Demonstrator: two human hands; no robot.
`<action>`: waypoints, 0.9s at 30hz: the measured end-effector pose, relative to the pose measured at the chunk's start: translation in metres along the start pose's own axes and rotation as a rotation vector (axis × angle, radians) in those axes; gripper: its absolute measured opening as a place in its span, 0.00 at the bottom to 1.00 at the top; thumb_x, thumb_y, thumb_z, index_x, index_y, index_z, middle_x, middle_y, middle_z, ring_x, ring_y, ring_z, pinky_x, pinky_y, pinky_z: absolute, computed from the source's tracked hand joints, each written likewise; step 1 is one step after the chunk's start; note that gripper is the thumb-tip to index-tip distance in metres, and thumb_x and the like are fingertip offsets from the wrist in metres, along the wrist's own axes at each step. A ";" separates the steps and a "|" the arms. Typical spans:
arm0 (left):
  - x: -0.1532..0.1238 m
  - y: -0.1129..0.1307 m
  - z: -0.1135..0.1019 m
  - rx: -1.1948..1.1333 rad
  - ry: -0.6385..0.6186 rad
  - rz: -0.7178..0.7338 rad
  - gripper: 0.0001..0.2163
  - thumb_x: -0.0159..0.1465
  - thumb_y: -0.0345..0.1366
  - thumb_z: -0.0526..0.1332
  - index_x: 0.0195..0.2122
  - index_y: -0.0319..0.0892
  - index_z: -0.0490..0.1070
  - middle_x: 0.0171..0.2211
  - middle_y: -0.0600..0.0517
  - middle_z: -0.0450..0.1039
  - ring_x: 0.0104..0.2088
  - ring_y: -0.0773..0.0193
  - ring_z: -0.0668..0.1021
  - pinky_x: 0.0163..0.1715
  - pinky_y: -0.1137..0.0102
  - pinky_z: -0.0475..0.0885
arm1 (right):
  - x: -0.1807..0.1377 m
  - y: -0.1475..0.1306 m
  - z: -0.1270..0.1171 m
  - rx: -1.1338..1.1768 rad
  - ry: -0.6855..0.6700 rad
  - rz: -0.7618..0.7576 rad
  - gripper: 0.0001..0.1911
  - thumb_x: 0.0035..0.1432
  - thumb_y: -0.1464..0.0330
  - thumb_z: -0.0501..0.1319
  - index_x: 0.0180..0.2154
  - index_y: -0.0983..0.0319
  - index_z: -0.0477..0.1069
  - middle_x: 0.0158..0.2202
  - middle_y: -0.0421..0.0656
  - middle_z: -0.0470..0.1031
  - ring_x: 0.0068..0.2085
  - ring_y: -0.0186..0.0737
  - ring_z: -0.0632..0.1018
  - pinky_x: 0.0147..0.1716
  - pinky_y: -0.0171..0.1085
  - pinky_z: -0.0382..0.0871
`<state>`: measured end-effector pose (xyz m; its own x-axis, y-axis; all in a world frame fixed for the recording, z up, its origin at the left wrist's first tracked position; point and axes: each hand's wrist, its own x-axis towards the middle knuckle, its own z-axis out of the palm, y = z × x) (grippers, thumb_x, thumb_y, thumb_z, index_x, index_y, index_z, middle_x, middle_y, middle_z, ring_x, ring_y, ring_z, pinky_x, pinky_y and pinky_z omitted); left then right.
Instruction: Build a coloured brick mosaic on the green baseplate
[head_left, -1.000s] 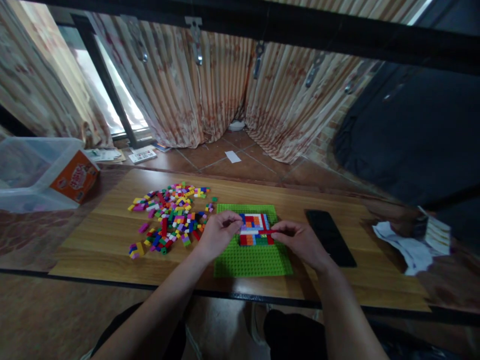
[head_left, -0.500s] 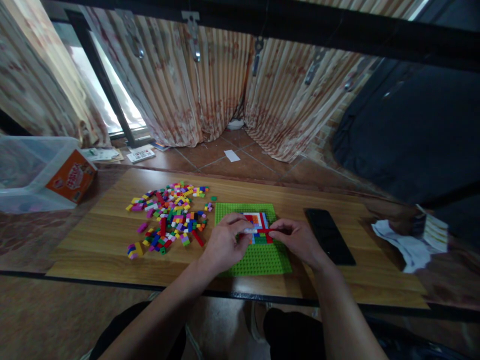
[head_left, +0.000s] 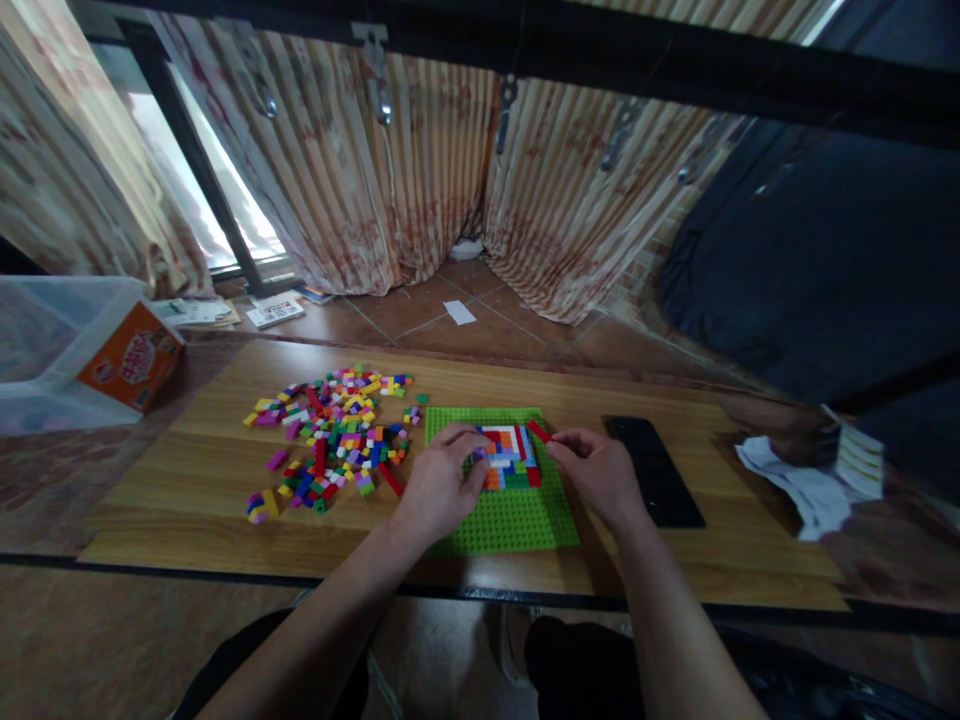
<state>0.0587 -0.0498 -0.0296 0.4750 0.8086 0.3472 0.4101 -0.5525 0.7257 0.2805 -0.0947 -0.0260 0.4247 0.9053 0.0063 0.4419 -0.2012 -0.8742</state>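
A green baseplate [head_left: 517, 525] lies on the wooden table, carrying a patch of colourful toy bricks [head_left: 514, 462] in red, white, blue, orange and green. Over the left side of this patch, my left hand [head_left: 442, 480] pinches a small purple brick [head_left: 478, 454] between thumb and fingers. My right hand [head_left: 596, 468] grips one end of a long red brick [head_left: 538, 431], which it holds tilted at the patch's upper right corner. Whether the red brick touches the baseplate, I cannot tell.
Many loose bricks [head_left: 349, 430] are spread left of the baseplate. A black phone [head_left: 654, 472] lies to the right, with crumpled white paper [head_left: 795, 485] beyond it. A clear plastic box [head_left: 45, 400] with an orange label stands at the far left of the wooden table [head_left: 180, 510].
The long red brick has moved from across the patch to its upper right, turned in my right hand. My left hand has shifted slightly left, and the purple brick now shows at its fingertips.
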 end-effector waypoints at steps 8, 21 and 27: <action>-0.001 -0.002 0.001 -0.014 -0.016 0.009 0.08 0.63 0.30 0.58 0.41 0.42 0.74 0.47 0.45 0.72 0.46 0.59 0.76 0.49 0.62 0.73 | -0.001 -0.005 0.010 -0.190 0.048 -0.011 0.10 0.49 0.61 0.61 0.28 0.61 0.76 0.26 0.44 0.79 0.29 0.43 0.78 0.30 0.39 0.68; -0.002 0.000 0.001 -0.027 -0.044 0.014 0.08 0.63 0.29 0.57 0.41 0.42 0.74 0.46 0.46 0.72 0.45 0.59 0.77 0.48 0.63 0.73 | -0.004 -0.003 0.013 -0.163 -0.123 -0.097 0.17 0.55 0.56 0.59 0.36 0.61 0.78 0.31 0.44 0.81 0.31 0.42 0.78 0.32 0.39 0.68; -0.001 0.000 0.001 -0.066 -0.012 -0.017 0.09 0.63 0.29 0.57 0.42 0.42 0.74 0.46 0.46 0.72 0.45 0.59 0.77 0.49 0.63 0.73 | 0.005 0.006 0.015 -0.155 -0.074 -0.071 0.22 0.58 0.51 0.56 0.31 0.61 0.78 0.25 0.43 0.78 0.26 0.40 0.75 0.27 0.37 0.65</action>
<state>0.0583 -0.0509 -0.0308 0.4783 0.8148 0.3275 0.3661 -0.5240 0.7690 0.2737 -0.0857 -0.0387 0.3314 0.9431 0.0249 0.5874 -0.1856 -0.7877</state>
